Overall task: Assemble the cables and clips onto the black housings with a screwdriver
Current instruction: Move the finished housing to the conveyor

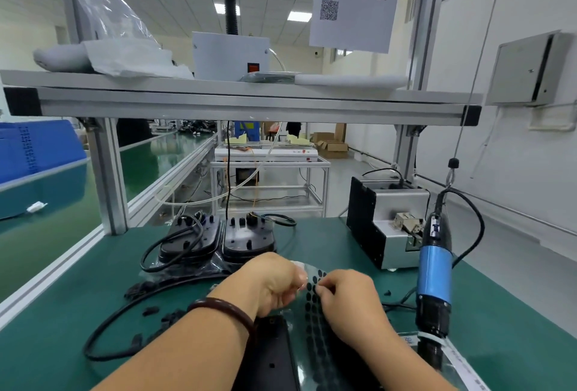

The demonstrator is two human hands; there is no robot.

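My left hand (pixel 274 284) grips the top edge of a clear sheet of round black stickers (pixel 315 325). On that sheet my right hand (pixel 351 303) pinches one dot with its fingertips. A black housing (pixel 268 356) lies under my left wrist at the bottom middle. Two more black housings (pixel 246 237) stand side by side further back on the green mat, with a black cable (pixel 162 250) looped over the left one. Loose black clips (pixel 162 315) and another cable (pixel 103 334) lie to the left. An electric screwdriver (pixel 435 272) with a blue body hangs at the right.
A grey and black screw feeder (pixel 384 222) stands at the back right of the mat. An aluminium shelf (pixel 237 103) spans overhead on posts. A conveyor with a blue crate (pixel 34 147) runs along the left. A strip of labels (pixel 462 365) lies by the screwdriver tip.
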